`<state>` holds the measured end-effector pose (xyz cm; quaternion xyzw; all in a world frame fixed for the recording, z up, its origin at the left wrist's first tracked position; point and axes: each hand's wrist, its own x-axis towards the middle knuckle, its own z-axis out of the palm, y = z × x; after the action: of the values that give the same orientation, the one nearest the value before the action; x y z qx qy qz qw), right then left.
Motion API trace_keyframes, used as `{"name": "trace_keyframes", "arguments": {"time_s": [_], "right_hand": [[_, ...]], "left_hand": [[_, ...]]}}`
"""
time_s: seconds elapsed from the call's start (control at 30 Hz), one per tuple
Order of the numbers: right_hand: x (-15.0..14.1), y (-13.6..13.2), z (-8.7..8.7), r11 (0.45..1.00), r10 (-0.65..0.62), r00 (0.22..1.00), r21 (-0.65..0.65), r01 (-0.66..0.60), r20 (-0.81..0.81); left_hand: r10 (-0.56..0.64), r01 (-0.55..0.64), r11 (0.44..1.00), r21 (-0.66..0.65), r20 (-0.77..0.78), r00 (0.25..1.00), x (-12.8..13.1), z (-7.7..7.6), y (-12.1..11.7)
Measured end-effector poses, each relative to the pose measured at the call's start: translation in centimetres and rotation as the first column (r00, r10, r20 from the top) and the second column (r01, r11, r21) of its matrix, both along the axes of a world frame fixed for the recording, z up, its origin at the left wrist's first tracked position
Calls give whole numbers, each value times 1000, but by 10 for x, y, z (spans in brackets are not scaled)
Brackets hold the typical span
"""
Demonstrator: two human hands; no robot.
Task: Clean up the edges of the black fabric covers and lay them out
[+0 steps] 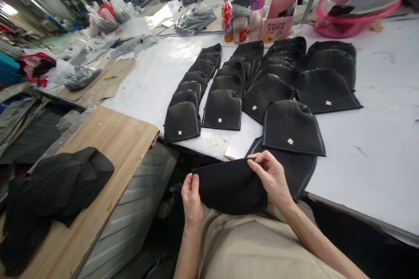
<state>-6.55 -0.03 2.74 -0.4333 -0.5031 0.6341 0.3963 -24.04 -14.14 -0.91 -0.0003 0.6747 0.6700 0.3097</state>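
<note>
A black fabric piece [232, 185] is stretched between my two hands, just above my lap at the table's front edge. My left hand [192, 198] pinches its left corner between thumb and fingers. At the upper right corner, my right hand [270, 176] grips the same edge with thumb and fingertips. Right behind it lies a flat black piece [299, 170], partly covered by another black piece [291, 124] with a small white sticker. Further back, several overlapping rows of similar black pieces [222, 107] cover the middle of the white table [369, 152].
A juice bottle [227, 19], a glass jar [240, 30], a pink box [279, 19] and a pink basin [343, 24] line the back. On the left, a wooden board [108, 139] carries crumpled black cloth [59, 187]. Plastic bags [75, 74] lie beyond.
</note>
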Motion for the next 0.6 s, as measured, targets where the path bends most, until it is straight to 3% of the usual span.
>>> {"name": "trace_keyframes", "arguments": {"time_s": [0.2, 0.33, 0.4, 0.47, 0.53, 0.6], "right_hand": [[1, -1, 4, 998, 32, 999, 59, -33, 15], [2, -3, 9, 990, 58, 996, 124, -66, 69], [2, -5, 12, 984, 77, 992, 154, -91, 95], [0, -8, 14, 976, 106, 987, 180, -127, 118], [-2, -11, 17, 964, 148, 980, 200, -173, 132], [-2, -13, 20, 952, 179, 974, 225, -206, 137]], "left_hand": [[-79, 80, 997, 3, -71, 994, -4, -8, 0], [-203, 156, 975, -159, -337, 920, -12, -10, 3], [-263, 133, 957, -259, -570, 778, -14, -2, 8], [-324, 121, 943, -309, -784, 529, -13, 10, 17], [-408, 225, 907, -355, -873, 268, -8, 22, 29], [-508, 410, 801, -436, -857, 83, -4, 29, 40]]}}
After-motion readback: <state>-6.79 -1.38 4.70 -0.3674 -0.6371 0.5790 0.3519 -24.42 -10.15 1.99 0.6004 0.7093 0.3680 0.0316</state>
